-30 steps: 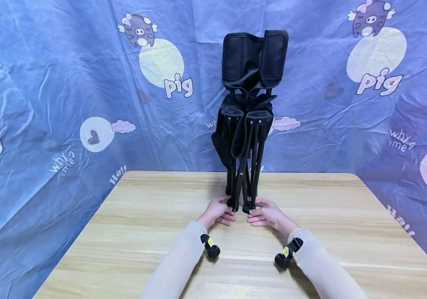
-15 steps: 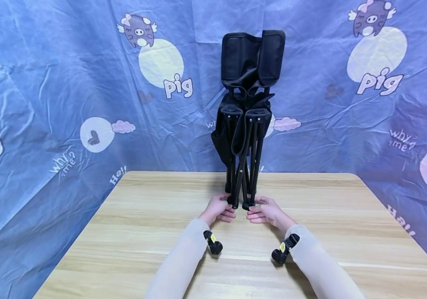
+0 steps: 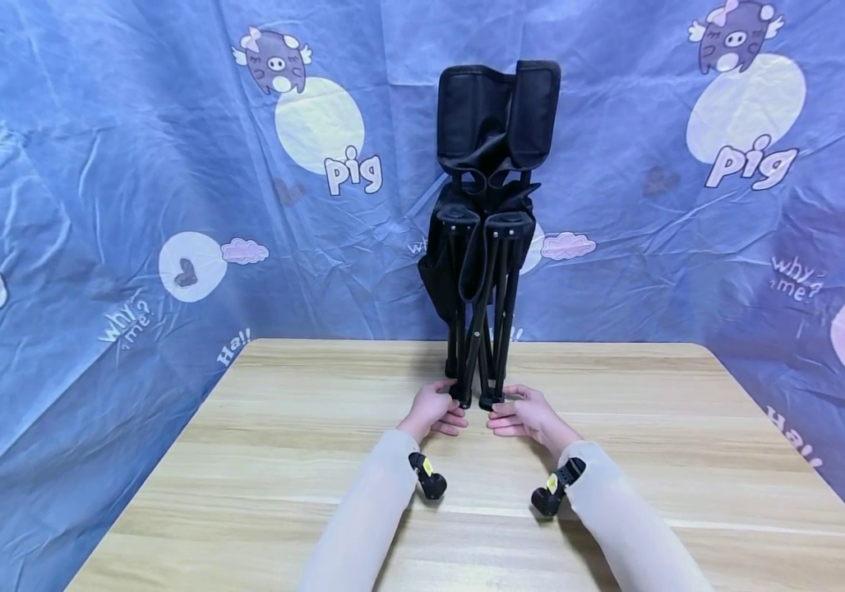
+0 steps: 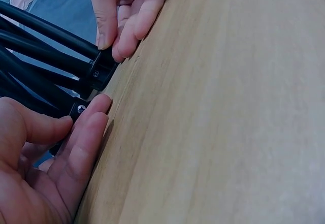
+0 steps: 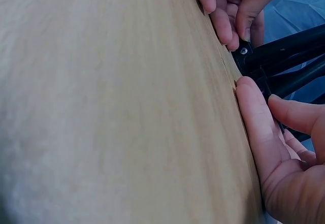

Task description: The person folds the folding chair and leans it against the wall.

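A folded black camping chair (image 3: 477, 238) stands upright on its feet, its fabric bunched around the thin legs. My left hand (image 3: 435, 409) pinches the front left foot (image 4: 78, 110) between thumb and fingers. On the other side my right hand (image 3: 528, 415) grips the front right foot (image 3: 490, 404) in the same way. The wrist views show both thumbs against the black plastic feet, with the other fingers low along the tabletop. The rear feet stand farther back, partly covered by the front legs.
The wooden table (image 3: 304, 460) carries the chair near its far edge. Behind it hangs a blue printed cloth (image 3: 134, 164), which also covers the sides. A small black camera (image 3: 430, 478) is strapped to each wrist over the pale sleeves.
Both hands have slid the chair's feet slightly away from me toward the far edge. The two front feet stay close together, and the chair's top has swayed a little left.
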Demonstrator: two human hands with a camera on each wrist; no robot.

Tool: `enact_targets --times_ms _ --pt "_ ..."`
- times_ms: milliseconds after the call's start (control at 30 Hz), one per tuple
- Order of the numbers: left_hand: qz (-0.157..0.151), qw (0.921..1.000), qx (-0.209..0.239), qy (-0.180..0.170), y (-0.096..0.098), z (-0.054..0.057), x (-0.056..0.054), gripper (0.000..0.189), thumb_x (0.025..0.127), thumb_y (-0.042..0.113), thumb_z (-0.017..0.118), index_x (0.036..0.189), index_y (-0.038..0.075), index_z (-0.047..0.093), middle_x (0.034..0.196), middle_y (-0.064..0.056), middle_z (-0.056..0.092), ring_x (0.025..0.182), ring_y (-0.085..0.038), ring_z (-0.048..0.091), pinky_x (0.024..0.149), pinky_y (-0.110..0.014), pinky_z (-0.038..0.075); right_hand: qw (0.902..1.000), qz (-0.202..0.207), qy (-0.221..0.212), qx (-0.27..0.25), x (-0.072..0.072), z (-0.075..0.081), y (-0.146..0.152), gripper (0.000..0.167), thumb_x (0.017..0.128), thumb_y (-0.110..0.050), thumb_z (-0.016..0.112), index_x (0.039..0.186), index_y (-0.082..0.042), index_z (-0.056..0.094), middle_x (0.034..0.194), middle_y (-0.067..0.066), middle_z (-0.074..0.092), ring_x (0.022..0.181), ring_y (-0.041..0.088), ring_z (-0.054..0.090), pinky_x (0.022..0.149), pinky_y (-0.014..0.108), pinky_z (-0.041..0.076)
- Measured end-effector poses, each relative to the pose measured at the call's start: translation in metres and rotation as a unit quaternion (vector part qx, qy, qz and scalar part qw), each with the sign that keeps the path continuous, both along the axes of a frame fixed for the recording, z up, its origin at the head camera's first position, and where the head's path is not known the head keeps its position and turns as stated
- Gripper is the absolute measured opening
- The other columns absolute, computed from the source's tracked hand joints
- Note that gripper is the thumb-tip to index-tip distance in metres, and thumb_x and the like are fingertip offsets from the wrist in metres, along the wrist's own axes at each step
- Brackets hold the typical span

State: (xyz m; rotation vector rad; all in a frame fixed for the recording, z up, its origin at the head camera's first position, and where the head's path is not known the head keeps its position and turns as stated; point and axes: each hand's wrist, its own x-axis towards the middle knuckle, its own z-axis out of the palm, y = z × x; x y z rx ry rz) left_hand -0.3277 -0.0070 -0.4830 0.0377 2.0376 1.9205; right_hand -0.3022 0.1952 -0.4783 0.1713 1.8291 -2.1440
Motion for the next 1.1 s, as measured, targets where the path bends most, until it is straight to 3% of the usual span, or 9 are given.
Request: enact_targets --times_ms 567,1100 --pt "0.013 0.9998 -0.014 -0.001 0.004 0.006 0.002 0.058 0.094 -0.002 0.046 0.151 0.008 0.042 0.076 -0.015 0.067 0.065 -0.025 0.072 0.049 -0.034 0.060 0.9997 -0.023 -0.001 0.007 -0.008 0.000 -0.003 0.056 0.096 0.007 0.054 0.143 0.008 0.023 0.076 0.013 0.069 0.067 0.023 0.071 0.066 0.038 0.063" --pt "0.011 0.9994 -0.033 -0.009 0.007 0.004 -0.003 0.058 0.100 0.003 0.042 0.156 0.013 0.033 0.072 -0.013 0.069 0.053 -0.018 0.067 0.042 -0.029 0.055 0.9989 -0.023 0.000 0.042 -0.014 -0.001 -0.005 0.057 0.097 0.001 0.055 0.145 0.004 0.024 0.075 0.013 0.068 0.061 0.022 0.070 0.059 0.037 0.062"
